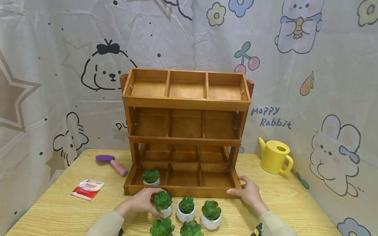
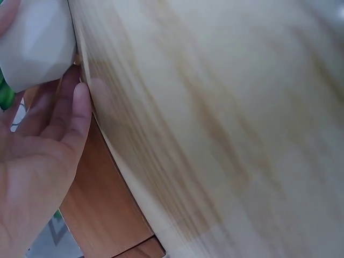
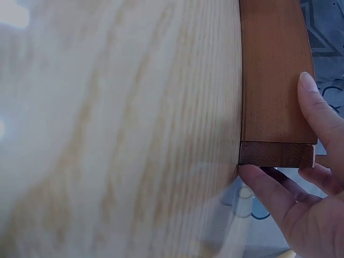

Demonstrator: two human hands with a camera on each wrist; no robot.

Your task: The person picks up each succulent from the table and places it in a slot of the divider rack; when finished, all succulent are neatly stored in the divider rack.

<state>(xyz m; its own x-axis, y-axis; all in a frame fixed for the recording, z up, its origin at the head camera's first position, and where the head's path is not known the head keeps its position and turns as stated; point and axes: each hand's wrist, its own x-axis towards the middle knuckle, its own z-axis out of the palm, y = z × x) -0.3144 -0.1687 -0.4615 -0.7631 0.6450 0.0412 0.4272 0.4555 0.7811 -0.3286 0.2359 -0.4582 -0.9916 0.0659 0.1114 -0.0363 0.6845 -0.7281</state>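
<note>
My left hand (image 1: 142, 201) curls around a small potted succulent (image 1: 164, 207) in front of the wooden shelf (image 1: 181, 192). In the left wrist view the white pot (image 2: 37, 45) sits between the thumb and fingers. At the shelf's lower right front corner, my right hand (image 1: 251, 192) grips the wood; the right wrist view has the thumb on the front board (image 3: 274, 70) and fingers around its end. Another succulent (image 1: 151, 176) stands in the bottom tier's left compartment. Several more, including a middle one (image 1: 186, 208) and a right one (image 1: 211, 215), stand on the table.
A yellow watering can (image 1: 274, 157) stands at the right rear. To the left of the shelf lie a purple-and-pink hand tool (image 1: 113, 162) and a red-and-white packet (image 1: 88, 189). A printed cloth (image 1: 194, 35) hangs behind the table (image 1: 53, 214).
</note>
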